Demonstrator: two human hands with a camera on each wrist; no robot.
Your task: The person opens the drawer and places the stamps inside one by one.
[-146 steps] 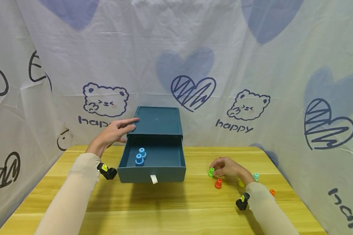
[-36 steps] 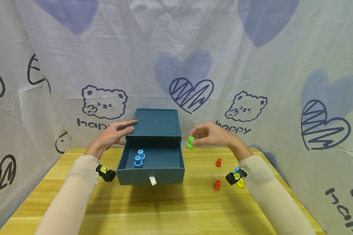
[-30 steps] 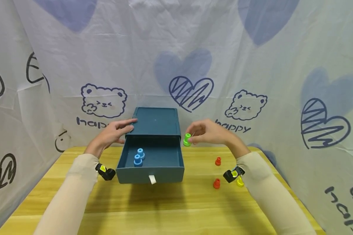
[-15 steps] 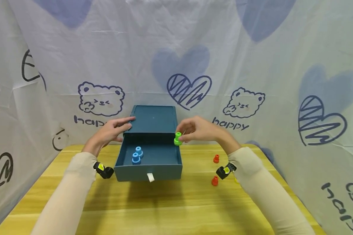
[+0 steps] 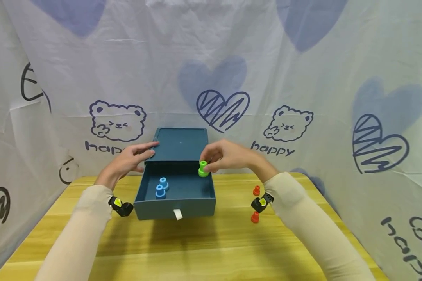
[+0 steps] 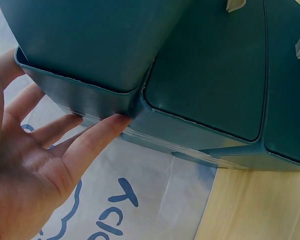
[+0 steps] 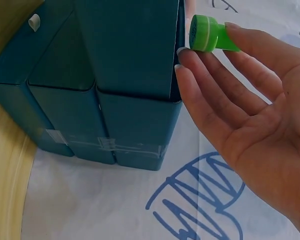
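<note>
My right hand (image 5: 228, 154) pinches a small green stepped peg (image 5: 203, 169), with a hole in its top, between thumb and fingers. The peg is over the right rear part of a pulled-out dark teal drawer (image 5: 176, 209). In the right wrist view the green peg (image 7: 205, 34) lies sideways beside the drawer wall. Inside the drawer, at its left, two blue pegs (image 5: 160, 192) stand upright close together. My left hand (image 5: 128, 160) rests against the left side of the teal cabinet (image 5: 181, 144), fingers extended. The left wrist view shows those fingertips (image 6: 121, 120) on the casing.
Two red pegs (image 5: 255, 217) stand on the wooden table (image 5: 232, 249) right of the cabinet. A white pull tab (image 5: 177, 214) hangs on the drawer front. Below the pulled-out drawer are more shut drawers (image 6: 210, 65). A printed cloth (image 5: 228, 78) hangs close behind.
My right hand has picked the green peg off the table and carried it left over the drawer. The left hand stays on the cabinet. My right arm now hides the yellow peg.
</note>
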